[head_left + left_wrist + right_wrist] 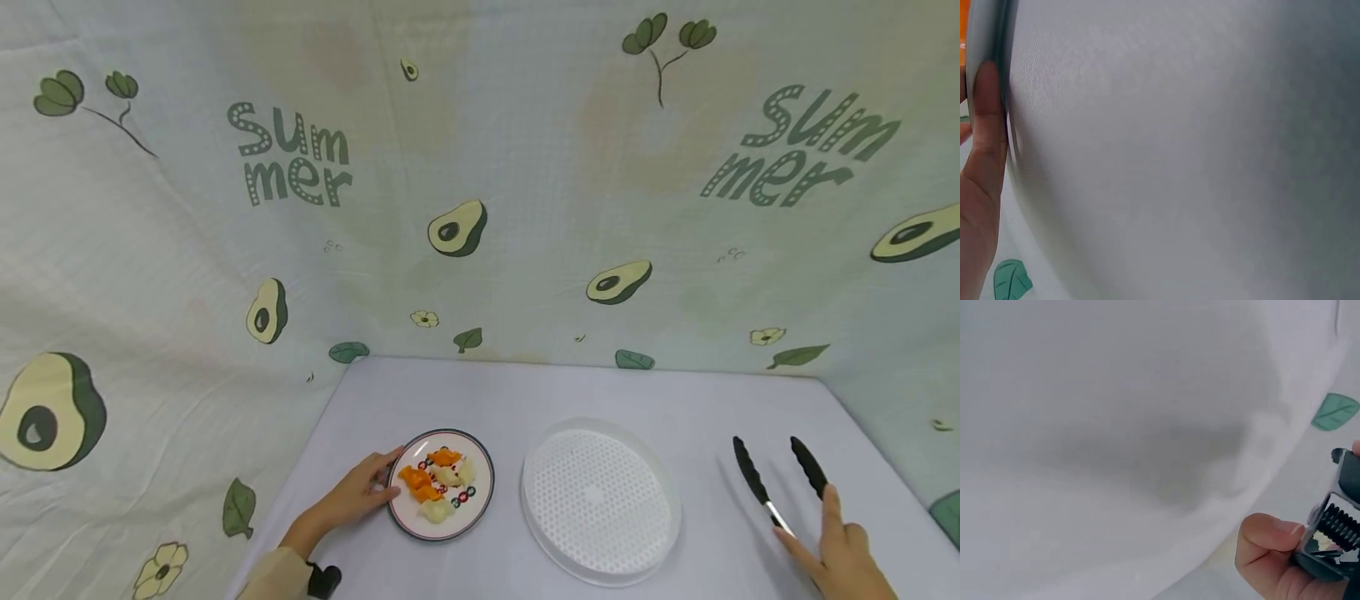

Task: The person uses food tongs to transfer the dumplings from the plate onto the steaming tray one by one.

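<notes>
In the head view, my left hand [358,493] grips the left rim of a round plate [480,508] with a dark edge. On that plate lie several small folded, dumpling-like pieces [417,479], some orange and some pale yellow. The left wrist view shows a digit of the left hand [986,150] laid along the plate's edge. My right hand [843,554] holds a pair of tongs [752,473] with black tips, its two arms spread apart. In the right wrist view, the thumb [1266,544] rests against the tongs' metal end, near a coiled spring [1340,526].
Between the plate and the tongs sits a round white perforated tray [600,500] with a low rim. The white table [480,383] meets a cloth backdrop [525,167] printed with avocados, leaves and lettering at its back and sides.
</notes>
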`<action>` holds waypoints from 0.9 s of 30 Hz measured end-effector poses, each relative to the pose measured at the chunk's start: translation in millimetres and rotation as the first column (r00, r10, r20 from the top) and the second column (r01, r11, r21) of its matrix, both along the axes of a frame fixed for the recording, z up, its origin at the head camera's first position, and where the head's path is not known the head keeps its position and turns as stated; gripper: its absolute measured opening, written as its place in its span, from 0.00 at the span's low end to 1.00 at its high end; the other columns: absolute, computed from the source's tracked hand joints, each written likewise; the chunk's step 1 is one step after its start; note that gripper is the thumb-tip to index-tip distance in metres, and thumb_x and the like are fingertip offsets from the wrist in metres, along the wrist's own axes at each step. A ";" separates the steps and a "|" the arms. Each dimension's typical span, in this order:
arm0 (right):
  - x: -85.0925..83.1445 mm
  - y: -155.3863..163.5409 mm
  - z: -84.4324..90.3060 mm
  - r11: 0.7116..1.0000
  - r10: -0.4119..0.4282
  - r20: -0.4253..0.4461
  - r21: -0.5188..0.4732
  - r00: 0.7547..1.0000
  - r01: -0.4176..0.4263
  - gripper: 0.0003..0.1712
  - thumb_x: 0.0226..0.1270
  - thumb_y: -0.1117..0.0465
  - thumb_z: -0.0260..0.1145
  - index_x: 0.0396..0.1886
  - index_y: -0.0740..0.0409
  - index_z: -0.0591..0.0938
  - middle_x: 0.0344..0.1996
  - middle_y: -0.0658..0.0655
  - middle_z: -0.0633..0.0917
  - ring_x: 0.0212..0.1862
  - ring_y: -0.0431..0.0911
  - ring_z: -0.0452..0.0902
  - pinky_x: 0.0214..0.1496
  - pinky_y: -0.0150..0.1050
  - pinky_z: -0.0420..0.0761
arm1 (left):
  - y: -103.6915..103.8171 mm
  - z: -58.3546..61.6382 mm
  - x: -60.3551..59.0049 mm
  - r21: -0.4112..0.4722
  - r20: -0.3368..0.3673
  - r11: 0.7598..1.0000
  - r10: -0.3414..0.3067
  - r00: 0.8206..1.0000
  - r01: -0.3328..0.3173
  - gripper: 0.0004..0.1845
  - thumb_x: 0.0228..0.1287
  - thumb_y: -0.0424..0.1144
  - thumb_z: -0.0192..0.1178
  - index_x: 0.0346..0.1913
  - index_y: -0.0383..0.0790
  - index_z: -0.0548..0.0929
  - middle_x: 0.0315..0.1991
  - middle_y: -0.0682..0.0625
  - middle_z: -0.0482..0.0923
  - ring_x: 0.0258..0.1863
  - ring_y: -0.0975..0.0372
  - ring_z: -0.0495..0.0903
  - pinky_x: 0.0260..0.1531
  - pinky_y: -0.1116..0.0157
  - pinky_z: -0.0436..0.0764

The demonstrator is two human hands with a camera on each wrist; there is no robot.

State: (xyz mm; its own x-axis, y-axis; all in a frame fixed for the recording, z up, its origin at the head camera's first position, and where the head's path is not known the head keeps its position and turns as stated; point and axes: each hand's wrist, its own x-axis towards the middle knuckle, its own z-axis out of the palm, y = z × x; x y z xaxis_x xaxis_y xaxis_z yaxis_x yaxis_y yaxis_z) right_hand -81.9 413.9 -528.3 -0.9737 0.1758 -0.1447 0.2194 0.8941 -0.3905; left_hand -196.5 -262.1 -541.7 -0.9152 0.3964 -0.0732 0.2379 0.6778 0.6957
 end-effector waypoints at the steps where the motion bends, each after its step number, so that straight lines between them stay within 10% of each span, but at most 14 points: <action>1: 0.0 -1.1 3.5 1.000 0.027 -0.011 0.004 1.000 -0.027 0.66 0.75 0.38 0.55 0.63 0.84 0.20 0.37 0.92 0.60 0.42 0.79 0.66 0.42 0.69 0.71 | 0.1 -0.2 0.2 0.006 0.003 1.000 0.002 1.000 -0.002 0.36 0.68 0.45 0.65 0.75 0.38 0.65 0.41 0.49 0.68 0.36 0.61 0.67 0.32 0.67 0.70; 15: -5.9 -50.2 53.4 0.988 0.152 -0.053 -0.029 0.987 -0.153 0.59 0.78 0.42 0.54 0.72 0.70 0.22 0.49 0.84 0.62 0.45 0.72 0.72 0.42 0.69 0.73 | 4.3 0.5 0.8 0.028 0.042 0.999 0.039 0.998 -0.041 0.37 0.67 0.44 0.67 0.75 0.41 0.66 0.42 0.49 0.69 0.39 0.58 0.67 0.33 0.68 0.71; 27: -6.1 -91.5 72.7 0.967 0.235 -0.292 -0.030 0.927 -0.255 0.53 0.75 0.51 0.61 0.80 0.61 0.35 0.51 0.71 0.70 0.44 0.60 0.75 0.43 0.65 0.74 | 3.9 1.9 3.9 0.053 0.066 0.996 0.065 0.996 -0.068 0.37 0.66 0.43 0.67 0.75 0.40 0.66 0.45 0.48 0.70 0.42 0.57 0.67 0.34 0.68 0.72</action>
